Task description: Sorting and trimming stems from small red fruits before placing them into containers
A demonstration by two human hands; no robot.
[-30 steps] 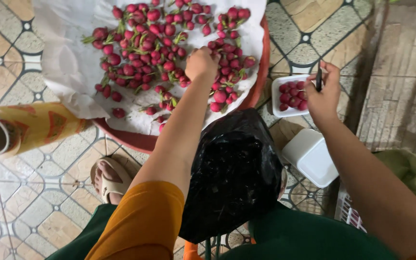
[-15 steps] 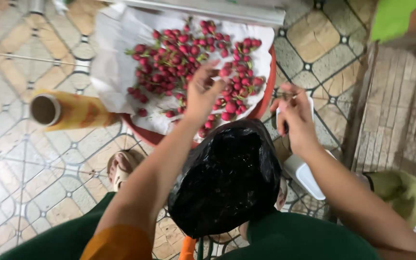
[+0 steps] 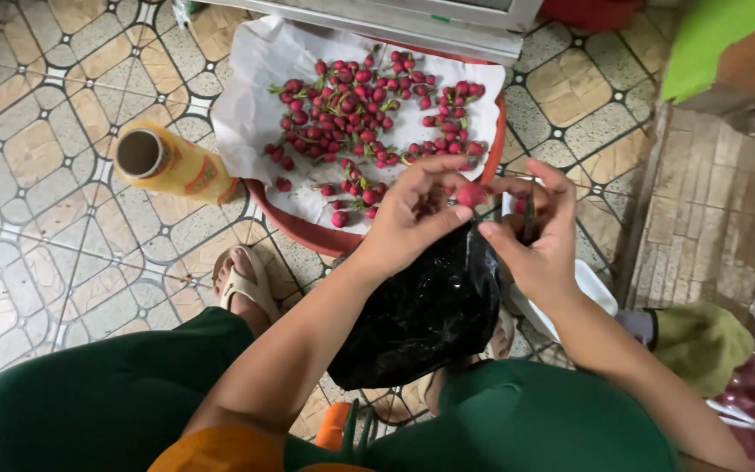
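My left hand [image 3: 412, 218] pinches a small red fruit [image 3: 470, 194] between thumb and fingertips, above a black plastic bag [image 3: 425, 319]. My right hand [image 3: 535, 236] is beside it, fingers curled around a thin dark tool [image 3: 528, 218], its fingertips close to the fruit. Behind the hands, several more red fruits with green stems [image 3: 360, 122] lie spread on white paper [image 3: 255, 79] inside a round red tray [image 3: 308, 234].
A yellow roll with a hollow core [image 3: 168, 162] lies on the patterned tile floor left of the tray. A white container [image 3: 592, 284] sits under my right wrist. My sandalled foot [image 3: 246, 284] rests near the tray. A green cloth [image 3: 701, 341] lies at right.
My left hand has lifted one red fruit off the paper and brought it over the black bag. My right hand has come in to meet it. The camera has shifted.
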